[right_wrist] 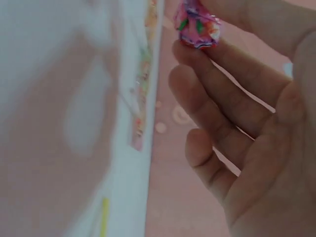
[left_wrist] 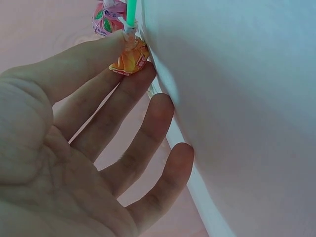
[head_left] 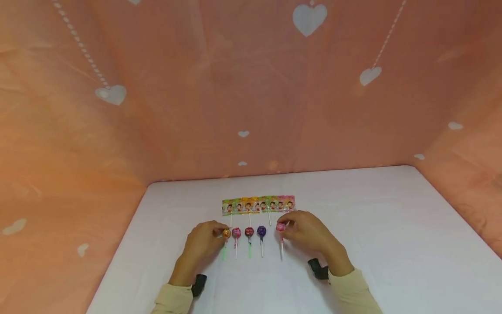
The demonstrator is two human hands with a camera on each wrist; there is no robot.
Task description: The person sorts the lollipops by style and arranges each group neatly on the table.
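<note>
In the head view my left hand (head_left: 201,240) pinches an orange-wrapped lollipop (head_left: 226,233) with a green stick, at the left end of a row. The left wrist view shows the thumb and fingertips at its orange wrapper (left_wrist: 129,61), the other fingers spread. My right hand (head_left: 310,231) pinches a pink lollipop (head_left: 280,226) by its head, its white stick pointing toward me. Its wrapper (right_wrist: 198,30) shows pink and green in the right wrist view. Between the hands lie a pink-red lollipop (head_left: 236,232), a dark red lollipop (head_left: 249,232) and a purple lollipop (head_left: 261,231).
Behind the row, several flat candy packets (head_left: 248,206) with cartoon faces lie side by side, white sticks pointing toward me. Everything rests on a white table (head_left: 392,226). Orange cloth (head_left: 251,96) with pale hearts rises at the table's back and sides.
</note>
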